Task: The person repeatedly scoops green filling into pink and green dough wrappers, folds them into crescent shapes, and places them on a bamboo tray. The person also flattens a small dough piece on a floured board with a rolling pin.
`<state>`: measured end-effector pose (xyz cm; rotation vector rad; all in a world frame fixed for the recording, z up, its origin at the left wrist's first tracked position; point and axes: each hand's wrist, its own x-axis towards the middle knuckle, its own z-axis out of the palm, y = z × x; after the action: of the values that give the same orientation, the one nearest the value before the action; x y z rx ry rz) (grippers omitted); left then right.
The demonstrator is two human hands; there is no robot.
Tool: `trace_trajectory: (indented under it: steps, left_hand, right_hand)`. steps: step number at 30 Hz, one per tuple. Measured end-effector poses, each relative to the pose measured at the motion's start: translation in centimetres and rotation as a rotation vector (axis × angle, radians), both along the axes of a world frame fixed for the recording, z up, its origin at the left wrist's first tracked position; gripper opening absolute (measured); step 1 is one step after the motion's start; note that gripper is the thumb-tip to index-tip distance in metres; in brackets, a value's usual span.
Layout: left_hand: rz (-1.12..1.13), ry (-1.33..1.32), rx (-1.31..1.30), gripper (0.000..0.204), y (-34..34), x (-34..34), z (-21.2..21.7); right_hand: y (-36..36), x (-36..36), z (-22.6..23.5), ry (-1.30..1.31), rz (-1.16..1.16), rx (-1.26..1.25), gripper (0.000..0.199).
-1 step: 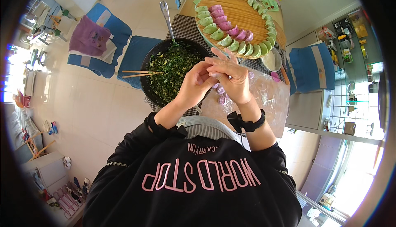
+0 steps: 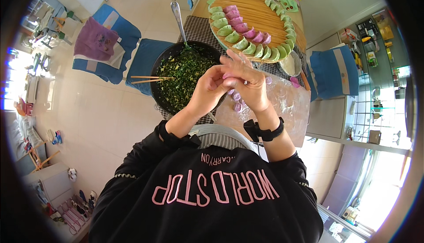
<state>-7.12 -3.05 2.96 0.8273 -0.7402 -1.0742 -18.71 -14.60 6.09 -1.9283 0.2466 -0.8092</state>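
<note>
My left hand point(image 2: 209, 89) and my right hand point(image 2: 253, 84) meet above the table's near edge, both closed with fingertips together. Pinched between them is a purple dumpling point(image 2: 228, 75), mostly covered by the fingers. Just left of my hands stands a black pan point(image 2: 154, 92) of chopped green filling point(image 2: 179, 80). A metal spoon point(image 2: 178, 20) leans in it, and wooden chopsticks point(image 2: 148, 79) lie across its left rim. Small purple dough pieces point(image 2: 237, 107) sit on the floured board point(image 2: 278, 106) below my hands.
Beyond my hands, a round bamboo tray point(image 2: 251, 13) carries rows of green dumplings point(image 2: 225, 30) and purple dumplings point(image 2: 241, 27). A bowl of flour point(image 2: 289, 64) and a rolling pin point(image 2: 305, 80) are at the right. Blue-covered chairs point(image 2: 334, 72) flank the table.
The fingers of my right hand have shifted slightly, and a bit of purple dough now shows between my hands. Everything else looks the same.
</note>
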Motion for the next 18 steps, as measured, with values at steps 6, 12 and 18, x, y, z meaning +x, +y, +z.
trace_trajectory:
  steps: [6,12,18]
  left_hand:
    - [-0.073,0.303,-0.061,0.040,-0.2,-0.3,0.0]
    - [-0.207,0.281,-0.023,0.050,-0.2,-0.1,0.4]
    - [-0.248,0.427,-0.039,0.047,-0.2,-0.6,0.9]
  right_hand:
    - [0.0,-0.6,-1.0,-0.030,0.008,0.057,0.035]
    - [0.2,-1.0,-1.0,-0.034,-0.040,-0.019,0.048]
    - [0.2,-1.4,-2.1,-0.061,-0.097,-0.050,0.044]
